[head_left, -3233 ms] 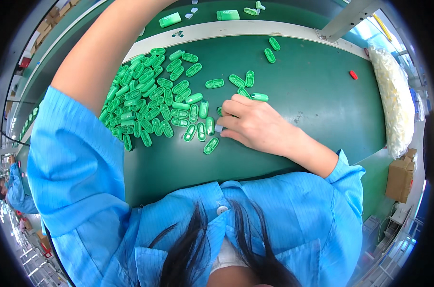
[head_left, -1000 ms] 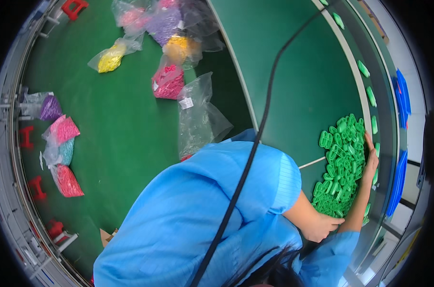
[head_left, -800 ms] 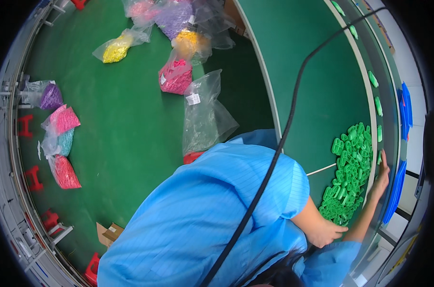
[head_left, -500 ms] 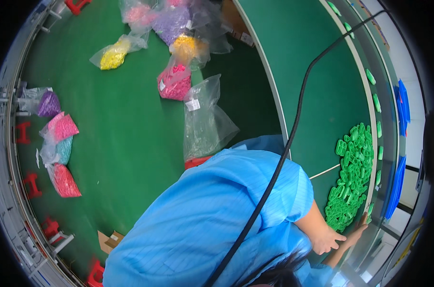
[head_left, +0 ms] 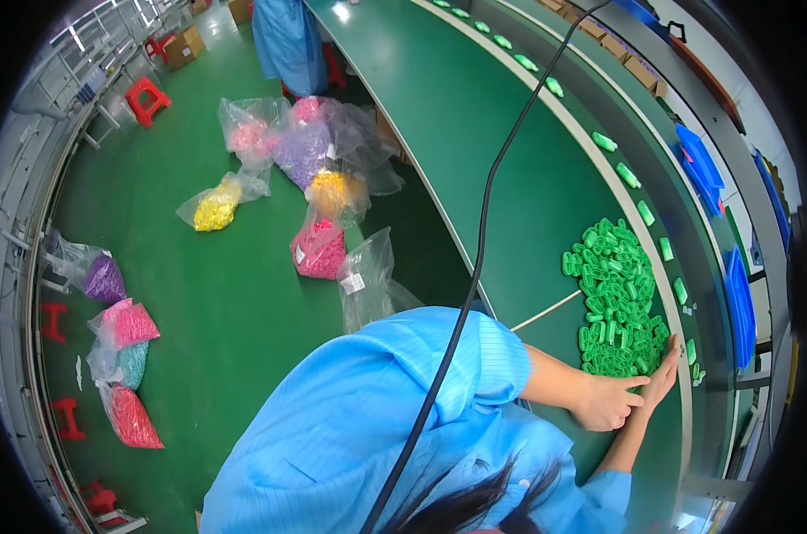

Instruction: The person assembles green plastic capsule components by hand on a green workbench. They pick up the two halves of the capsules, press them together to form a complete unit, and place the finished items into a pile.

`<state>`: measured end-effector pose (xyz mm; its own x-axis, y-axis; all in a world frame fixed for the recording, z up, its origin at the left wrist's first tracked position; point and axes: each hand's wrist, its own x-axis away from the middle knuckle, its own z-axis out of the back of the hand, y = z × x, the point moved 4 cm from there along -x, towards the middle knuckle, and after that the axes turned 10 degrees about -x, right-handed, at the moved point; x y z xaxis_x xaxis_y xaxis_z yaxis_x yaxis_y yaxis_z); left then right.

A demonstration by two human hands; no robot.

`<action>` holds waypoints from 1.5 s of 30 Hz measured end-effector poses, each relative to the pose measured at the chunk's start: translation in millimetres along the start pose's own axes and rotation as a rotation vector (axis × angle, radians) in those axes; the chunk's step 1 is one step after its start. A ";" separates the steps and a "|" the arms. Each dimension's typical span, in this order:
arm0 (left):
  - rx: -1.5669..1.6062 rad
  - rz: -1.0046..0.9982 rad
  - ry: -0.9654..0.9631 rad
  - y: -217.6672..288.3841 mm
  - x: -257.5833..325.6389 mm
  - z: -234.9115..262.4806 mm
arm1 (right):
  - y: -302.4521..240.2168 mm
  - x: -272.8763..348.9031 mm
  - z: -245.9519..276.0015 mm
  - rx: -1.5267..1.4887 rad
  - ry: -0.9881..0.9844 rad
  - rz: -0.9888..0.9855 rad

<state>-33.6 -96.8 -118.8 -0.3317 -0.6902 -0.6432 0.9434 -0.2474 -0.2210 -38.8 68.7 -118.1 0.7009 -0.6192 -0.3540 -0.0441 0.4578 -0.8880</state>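
Note:
A heap of small green plastic loop-shaped pieces (head_left: pixel 619 285) lies on the green bench top (head_left: pixel 475 151). At its near end are both of my hands. My left hand (head_left: pixel 606 402) has its index finger stretched out toward the right hand, while its other fingers bend loosely; I see nothing held in it. My right hand (head_left: pixel 660 378) is flat with fingers extended, its edge along the heap beside the pale rail (head_left: pixel 666 311). Whether a piece is under either palm is hidden.
Beyond the rail, a grey conveyor belt (head_left: pixel 639 182) carries spaced green pieces. Blue trays (head_left: pixel 737 307) stand past it. A black cable (head_left: pixel 488 191) crosses the view. Bags of coloured pieces (head_left: pixel 319 249) lie on the floor, with red stools (head_left: pixel 145 101). Another person's blue clothing (head_left: pixel 288 44) shows far off.
The view has tilted, bringing the far floor, stools and another person's clothing into sight. My hands have come closer to the heap's near end, the left index finger now stretched toward the right hand.

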 end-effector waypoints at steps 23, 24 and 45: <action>0.458 1.190 0.424 60.0 247.3 139.5 | 7.8 5.5 17.7 -0.176 0.124 -0.074; 0.479 1.335 0.408 63.4 263.5 138.9 | 11.4 5.6 19.7 -0.166 0.125 -0.073; 1.127 1.110 0.442 9.6 205.3 121.6 | -175.6 75.5 -89.4 0.080 -0.748 0.379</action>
<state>-93.5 -323.6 -163.8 0.6771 -0.6703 -0.3037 0.1579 -0.2707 0.9496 -41.7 -115.5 -15.2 0.9370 0.1589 -0.3112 -0.3410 0.6105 -0.7148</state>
